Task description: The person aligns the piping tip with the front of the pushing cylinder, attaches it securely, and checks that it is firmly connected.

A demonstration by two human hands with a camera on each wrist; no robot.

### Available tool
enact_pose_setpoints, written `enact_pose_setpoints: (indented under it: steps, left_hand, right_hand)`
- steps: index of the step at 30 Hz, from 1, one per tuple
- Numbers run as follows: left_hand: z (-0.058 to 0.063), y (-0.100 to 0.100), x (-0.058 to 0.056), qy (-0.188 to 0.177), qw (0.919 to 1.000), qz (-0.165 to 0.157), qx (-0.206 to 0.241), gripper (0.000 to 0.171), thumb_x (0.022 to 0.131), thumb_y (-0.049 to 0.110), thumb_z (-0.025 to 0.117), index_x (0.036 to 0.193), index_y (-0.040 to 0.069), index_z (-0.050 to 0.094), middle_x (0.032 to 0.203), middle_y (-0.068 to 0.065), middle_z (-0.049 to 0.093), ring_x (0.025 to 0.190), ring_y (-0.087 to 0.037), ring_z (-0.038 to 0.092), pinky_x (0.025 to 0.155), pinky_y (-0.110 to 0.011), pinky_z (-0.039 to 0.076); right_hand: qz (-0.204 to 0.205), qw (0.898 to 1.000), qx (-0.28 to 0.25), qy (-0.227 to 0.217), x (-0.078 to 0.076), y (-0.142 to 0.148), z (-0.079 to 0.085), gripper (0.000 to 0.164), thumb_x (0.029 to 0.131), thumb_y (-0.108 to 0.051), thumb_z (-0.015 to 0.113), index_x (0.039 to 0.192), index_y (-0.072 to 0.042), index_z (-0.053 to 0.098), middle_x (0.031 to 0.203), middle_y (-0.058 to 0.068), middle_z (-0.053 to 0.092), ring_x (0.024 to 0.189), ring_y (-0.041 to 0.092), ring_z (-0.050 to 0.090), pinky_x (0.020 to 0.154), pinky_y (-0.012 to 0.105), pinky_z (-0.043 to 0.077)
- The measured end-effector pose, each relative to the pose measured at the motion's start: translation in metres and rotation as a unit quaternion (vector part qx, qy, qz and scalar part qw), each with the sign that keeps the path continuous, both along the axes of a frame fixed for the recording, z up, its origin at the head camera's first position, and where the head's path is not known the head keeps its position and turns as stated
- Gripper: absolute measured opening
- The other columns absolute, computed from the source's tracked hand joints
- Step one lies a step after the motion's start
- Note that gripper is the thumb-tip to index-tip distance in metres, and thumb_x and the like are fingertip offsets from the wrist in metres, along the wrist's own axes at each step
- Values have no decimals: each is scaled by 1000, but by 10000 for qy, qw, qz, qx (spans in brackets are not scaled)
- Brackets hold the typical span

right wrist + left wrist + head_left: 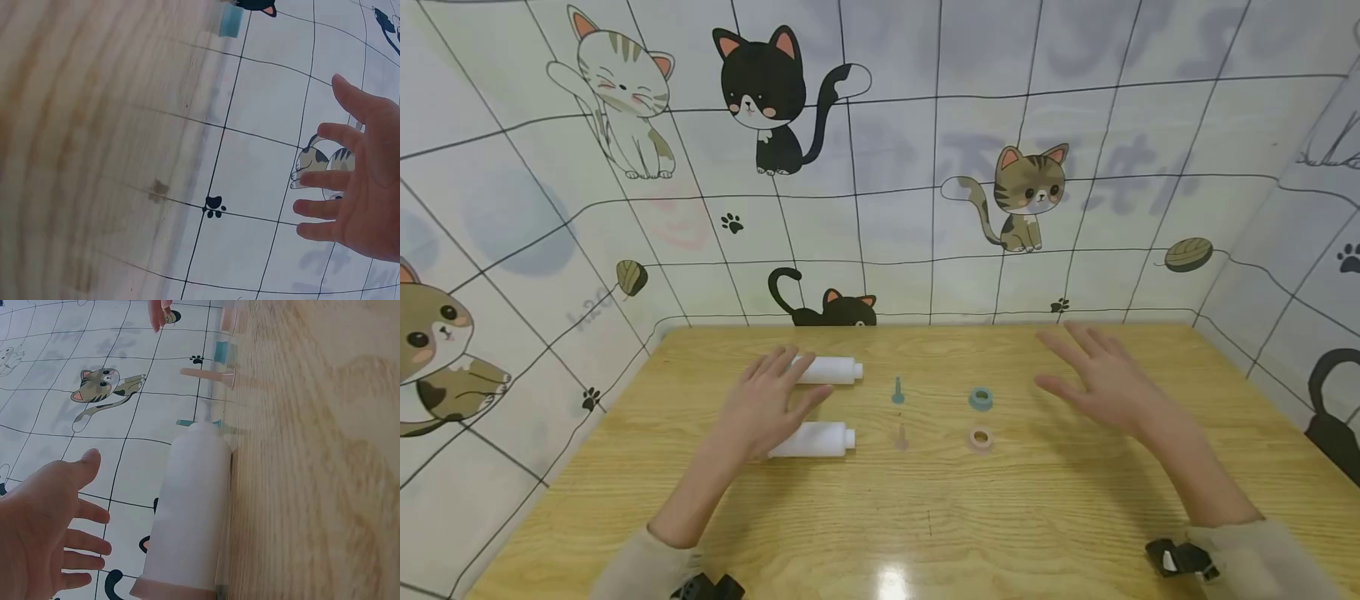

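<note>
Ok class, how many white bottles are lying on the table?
2. The far bottle lies left of the teal nozzle; the near bottle lies left of the pale nozzle. The left hand partly covers both; no third shows.

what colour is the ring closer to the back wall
Muted teal; the ring shows best in the head view.

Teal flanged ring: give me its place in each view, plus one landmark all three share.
Head: the teal flanged ring lies right of centre, just above the pale pink ring.
Left wrist: near the top, slightly right of centre, between the pale pink nozzle and the pale pink ring.
Right wrist: at the top, slightly right of centre.
Shared landmark: the wall's black paw print nearest the brown tabby cat.
</note>
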State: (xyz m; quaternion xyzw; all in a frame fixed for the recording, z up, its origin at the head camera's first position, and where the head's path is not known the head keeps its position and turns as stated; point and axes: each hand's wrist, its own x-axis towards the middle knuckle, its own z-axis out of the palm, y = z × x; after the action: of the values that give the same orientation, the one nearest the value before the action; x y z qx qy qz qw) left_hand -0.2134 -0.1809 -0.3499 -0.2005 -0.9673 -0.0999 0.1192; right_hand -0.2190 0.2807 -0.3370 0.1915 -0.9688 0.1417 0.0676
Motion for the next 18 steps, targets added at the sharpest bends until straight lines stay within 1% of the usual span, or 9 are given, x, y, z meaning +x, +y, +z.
enact_pose_setpoints:
  steps: [3,6,9,12,18]
  left_hand:
    - [0,4,1,126,9998,-111,105,71,102,62,42,149,9,49,152,-19,45,143,-39,37,117,-55,25]
    - [1,9,3,281,9990,-273,205,68,102,59,46,146,8,53,147,-17,51,138,-38,43,116,-54,28]
    - [1,15,5,414,9978,-429,275,65,101,56,52,143,6,56,143,-16,55,134,-38,48,114,-54,32]
    - [0,20,7,483,9965,-603,319,62,100,52,56,140,6,58,140,-16,58,132,-36,51,111,-54,35]
    - [-2,31,12,380,9942,-914,408,57,102,51,55,139,8,59,137,-10,60,130,-31,54,109,-49,41]
  right_hand:
    - [58,10000,-4,14,2,-3,-1,73,101,-53,55,159,-15,33,161,32,16,142,61,15,110,74,12]
    - [144,9999,-39,57,4,-6,-2,71,101,-52,56,158,-15,34,160,31,21,141,59,20,107,76,18]
    - [259,9996,-83,56,5,-11,-4,70,101,-51,57,156,-14,37,158,30,27,141,56,26,106,74,23]
    - [361,9993,-104,-83,7,-17,-4,69,101,-52,56,156,-15,37,156,29,32,139,55,30,105,73,27]
    - [630,9969,-254,-404,10,-28,-5,69,102,-50,55,157,-14,36,156,25,35,138,52,34,106,70,31]
